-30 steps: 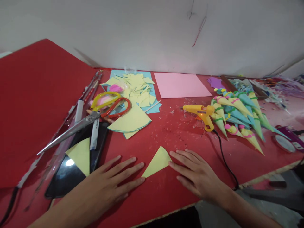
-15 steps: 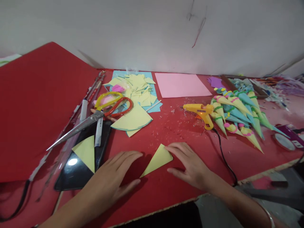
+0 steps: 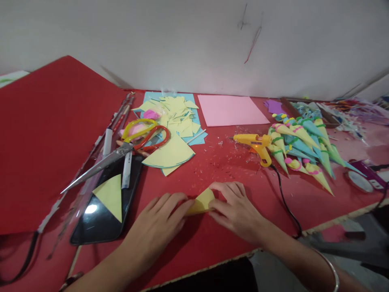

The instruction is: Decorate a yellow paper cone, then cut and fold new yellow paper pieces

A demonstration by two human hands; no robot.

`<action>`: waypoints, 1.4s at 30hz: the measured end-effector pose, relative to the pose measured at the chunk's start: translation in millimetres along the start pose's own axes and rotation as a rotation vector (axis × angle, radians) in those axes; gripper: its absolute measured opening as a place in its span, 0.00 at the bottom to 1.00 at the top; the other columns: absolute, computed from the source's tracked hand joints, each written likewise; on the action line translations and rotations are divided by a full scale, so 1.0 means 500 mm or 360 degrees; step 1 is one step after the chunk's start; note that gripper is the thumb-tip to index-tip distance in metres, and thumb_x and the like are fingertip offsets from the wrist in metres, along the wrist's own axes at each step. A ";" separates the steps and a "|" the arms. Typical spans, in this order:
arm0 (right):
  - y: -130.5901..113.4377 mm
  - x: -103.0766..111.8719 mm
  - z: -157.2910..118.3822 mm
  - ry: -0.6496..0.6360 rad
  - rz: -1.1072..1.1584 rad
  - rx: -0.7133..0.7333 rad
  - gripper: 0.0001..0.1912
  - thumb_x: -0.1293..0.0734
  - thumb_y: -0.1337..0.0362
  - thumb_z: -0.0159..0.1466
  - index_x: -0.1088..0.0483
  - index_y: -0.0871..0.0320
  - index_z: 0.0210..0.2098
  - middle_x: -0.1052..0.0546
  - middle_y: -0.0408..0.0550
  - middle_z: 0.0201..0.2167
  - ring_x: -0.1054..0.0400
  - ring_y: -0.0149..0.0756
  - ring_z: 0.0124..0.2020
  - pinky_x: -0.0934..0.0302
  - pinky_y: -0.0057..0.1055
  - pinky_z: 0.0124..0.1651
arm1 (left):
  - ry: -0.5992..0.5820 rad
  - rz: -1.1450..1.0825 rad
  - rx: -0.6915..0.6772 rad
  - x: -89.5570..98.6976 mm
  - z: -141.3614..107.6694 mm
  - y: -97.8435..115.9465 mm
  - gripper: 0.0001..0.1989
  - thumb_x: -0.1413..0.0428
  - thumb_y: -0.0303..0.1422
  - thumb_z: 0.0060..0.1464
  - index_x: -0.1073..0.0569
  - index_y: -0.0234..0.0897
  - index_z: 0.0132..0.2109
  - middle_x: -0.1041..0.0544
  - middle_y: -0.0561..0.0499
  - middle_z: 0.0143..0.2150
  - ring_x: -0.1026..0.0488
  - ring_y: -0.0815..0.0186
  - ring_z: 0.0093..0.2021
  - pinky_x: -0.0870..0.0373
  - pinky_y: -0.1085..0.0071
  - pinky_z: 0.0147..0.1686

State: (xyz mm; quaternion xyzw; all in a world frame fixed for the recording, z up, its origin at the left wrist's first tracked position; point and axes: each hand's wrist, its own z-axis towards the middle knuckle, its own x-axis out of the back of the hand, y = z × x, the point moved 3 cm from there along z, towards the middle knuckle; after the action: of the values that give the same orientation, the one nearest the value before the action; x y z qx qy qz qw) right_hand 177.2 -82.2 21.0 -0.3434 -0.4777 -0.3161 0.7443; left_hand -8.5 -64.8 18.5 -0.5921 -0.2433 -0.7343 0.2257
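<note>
Between my two hands is a yellow piece of paper [image 3: 203,201], bent and raised a little off the red tabletop. My left hand [image 3: 162,219] pinches its narrow left end, and the fingertips partly hide it. The fingers of my right hand [image 3: 235,209] grip the wider right end, thumb on the near side. Left of my left hand, a yellow paper wedge [image 3: 111,196] lies across a black glossy tablet-like slab [image 3: 100,227]. Beyond my hands sits a stack of yellow fan-shaped paper [image 3: 168,154] with blue-green edges.
Scissors [image 3: 121,150] with yellow and red handles lie at left beside a marker [image 3: 127,170]. A yellow glue gun [image 3: 257,144] with a black cord stands at right, near a pile of decorated paper cones [image 3: 300,142]. Pink sheets [image 3: 232,110] lie against the wall.
Both hands have closed in on the yellow paper, which lay flat between them. My left hand moved right to its tip, and the paper is now held and bent.
</note>
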 end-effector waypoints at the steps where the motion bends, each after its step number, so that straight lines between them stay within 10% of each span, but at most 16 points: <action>1: -0.003 0.000 -0.004 0.0040 -0.0064 0.0062 0.06 0.39 0.66 0.63 0.32 0.55 0.31 0.32 0.50 0.46 0.40 0.39 0.42 0.48 0.38 0.44 | 0.0005 0.0050 -0.0048 0.002 0.002 0.005 0.16 0.57 0.23 0.55 0.33 0.37 0.49 0.26 0.48 0.40 0.29 0.61 0.38 0.33 0.65 0.36; 7: -0.017 0.000 -0.011 0.0058 -0.0177 0.0496 0.15 0.47 0.72 0.66 0.31 0.60 0.33 0.27 0.49 0.41 0.38 0.35 0.40 0.47 0.33 0.45 | -0.0002 0.0058 -0.0244 0.012 0.013 0.026 0.18 0.60 0.17 0.53 0.29 0.35 0.39 0.23 0.50 0.34 0.27 0.63 0.32 0.30 0.66 0.32; 20: 0.002 -0.022 -0.008 -0.0009 0.0210 0.0322 0.13 0.46 0.69 0.66 0.31 0.58 0.33 0.26 0.45 0.34 0.34 0.33 0.38 0.40 0.29 0.41 | 0.0130 -0.0068 -0.0024 0.004 -0.011 0.000 0.18 0.63 0.27 0.61 0.30 0.37 0.32 0.24 0.51 0.31 0.27 0.66 0.31 0.30 0.70 0.30; 34: -0.016 -0.024 0.000 -0.0019 0.0209 0.0313 0.11 0.42 0.70 0.64 0.29 0.54 0.37 0.27 0.46 0.36 0.37 0.33 0.39 0.42 0.31 0.45 | 0.0086 -0.0275 0.0119 0.006 -0.044 -0.023 0.13 0.57 0.34 0.60 0.28 0.40 0.35 0.22 0.53 0.37 0.26 0.65 0.37 0.29 0.70 0.36; 42: -0.004 -0.008 0.016 0.0082 0.0204 0.0272 0.14 0.42 0.65 0.66 0.27 0.54 0.28 0.27 0.44 0.41 0.38 0.33 0.42 0.41 0.29 0.42 | -0.0003 -0.0432 0.0113 0.017 -0.026 -0.024 0.20 0.47 0.35 0.53 0.37 0.44 0.54 0.26 0.50 0.47 0.28 0.64 0.43 0.29 0.69 0.41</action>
State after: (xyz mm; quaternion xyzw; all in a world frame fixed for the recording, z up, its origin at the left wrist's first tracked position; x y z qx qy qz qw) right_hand 170.1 -76.5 20.0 -0.3002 -0.4607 -0.2347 0.8016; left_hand -27.4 -63.6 23.4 -0.5460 -0.3472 -0.7485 0.1450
